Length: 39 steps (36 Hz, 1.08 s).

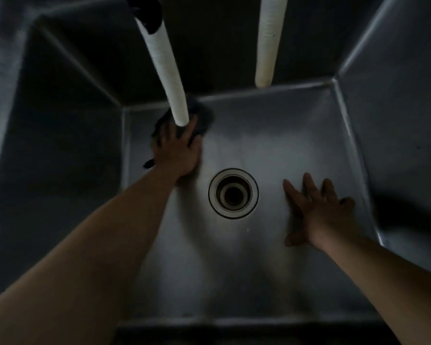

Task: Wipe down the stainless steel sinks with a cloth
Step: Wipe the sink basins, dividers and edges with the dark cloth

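I look straight down into a deep stainless steel sink [271,150] in dim light. A dark cloth [202,118] lies on the sink floor near the far left corner. My left hand [177,150] presses flat on the cloth with fingers spread; a white hose hides part of the fingers. My right hand [319,210] rests flat on the bare sink floor to the right of the round drain [233,193], fingers spread and holding nothing.
Two white hoses hang into the sink from above: one [167,70] ends just over my left hand, the other [269,41] ends near the back wall. Steep steel walls [393,108] close in on all sides.
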### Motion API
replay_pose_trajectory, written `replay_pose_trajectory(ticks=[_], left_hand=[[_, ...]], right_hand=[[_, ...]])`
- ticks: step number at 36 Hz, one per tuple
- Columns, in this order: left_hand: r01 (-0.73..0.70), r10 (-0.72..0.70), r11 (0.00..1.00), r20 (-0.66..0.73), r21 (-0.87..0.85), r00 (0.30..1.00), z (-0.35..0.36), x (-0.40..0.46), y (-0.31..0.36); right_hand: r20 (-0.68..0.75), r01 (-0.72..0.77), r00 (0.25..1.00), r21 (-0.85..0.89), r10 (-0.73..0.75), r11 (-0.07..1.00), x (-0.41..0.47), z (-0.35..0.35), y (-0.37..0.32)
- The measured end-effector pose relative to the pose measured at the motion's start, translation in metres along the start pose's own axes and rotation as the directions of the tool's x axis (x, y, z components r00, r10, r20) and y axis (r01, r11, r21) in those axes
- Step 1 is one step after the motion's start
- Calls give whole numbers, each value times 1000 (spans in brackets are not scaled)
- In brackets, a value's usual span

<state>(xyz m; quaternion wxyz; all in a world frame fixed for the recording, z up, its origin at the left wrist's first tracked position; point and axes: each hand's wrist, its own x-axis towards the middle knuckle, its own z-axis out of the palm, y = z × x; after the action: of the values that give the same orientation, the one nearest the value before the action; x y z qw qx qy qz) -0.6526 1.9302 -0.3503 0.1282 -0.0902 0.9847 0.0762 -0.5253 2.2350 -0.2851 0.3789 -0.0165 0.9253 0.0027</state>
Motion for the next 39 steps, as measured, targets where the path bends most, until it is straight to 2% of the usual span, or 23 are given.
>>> replay_pose_trajectory(ticks=[3,5,9,11,16,18,20,23,25,27,29,33,37,39], left_hand=[[214,-214,977,-20,-6,977,0,-22,-67],[292,-292,956,-36,-5,956,8,-39,-74],[469,-474,874,-17,-128,880,29,-65,-24],[480,-482,863,30,-159,876,34,-66,4],[322,-309,930,95,-177,946,37,-70,95],[191,-179,972,99,-138,979,40,-76,135],[16,-4,995,122,-97,993,42,-85,175],[-295,301,954,171,-62,938,50,-109,232],[-451,448,892,194,-30,873,59,-129,259],[-481,477,876,192,-27,858,66,-142,268],[-476,468,879,199,-13,861,66,-146,268],[-531,503,847,304,14,809,55,-140,264],[-626,560,775,366,84,743,37,-145,249],[-666,595,745,414,37,689,24,-149,238]], right_hand=[[-13,-19,1000,-27,19,999,0,-3,-6],[-5,-22,1000,-13,22,1000,0,-6,-7],[-9,8,1000,15,-8,1000,-6,-1,0],[-35,6,999,36,-5,999,-11,4,10],[-36,-61,997,169,68,984,-32,11,48],[-49,-47,997,238,60,970,-38,15,63],[-156,4,986,364,57,932,-42,15,71],[-456,169,874,608,167,775,-48,5,70],[-513,249,805,748,298,615,-50,-7,65],[-448,237,793,851,412,469,-51,-17,62],[-414,223,794,880,445,420,-52,-23,64],[-449,233,806,840,386,491,-56,-19,68],[-350,109,843,855,408,507,-51,-7,67],[-324,68,854,844,407,531,-45,-1,64]])
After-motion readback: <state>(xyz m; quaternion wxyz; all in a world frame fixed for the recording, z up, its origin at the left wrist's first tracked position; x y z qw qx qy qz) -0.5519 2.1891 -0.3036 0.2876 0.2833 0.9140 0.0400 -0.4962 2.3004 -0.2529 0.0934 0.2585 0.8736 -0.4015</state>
